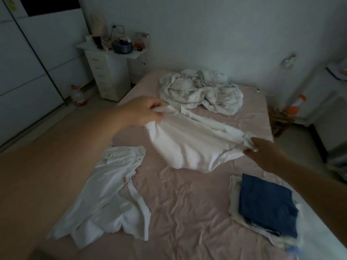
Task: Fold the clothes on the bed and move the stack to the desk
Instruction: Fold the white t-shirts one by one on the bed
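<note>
hands: 2, fingers pinching white garment (189, 145) | loose shirts: 1 | stacks: 1

Two bare forearms, no sleeves, hands (142, 111) unadorned

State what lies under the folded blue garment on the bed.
A pale folded cloth shows beneath the blue garment, sticking out at its edges. Anything else in that stack is covered.

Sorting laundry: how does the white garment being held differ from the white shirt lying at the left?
The held garment is stretched between the left hand and right hand; the shirt lies untouched and crumpled, showing an orange button. Both are white, unfolded, on the bed.
</note>
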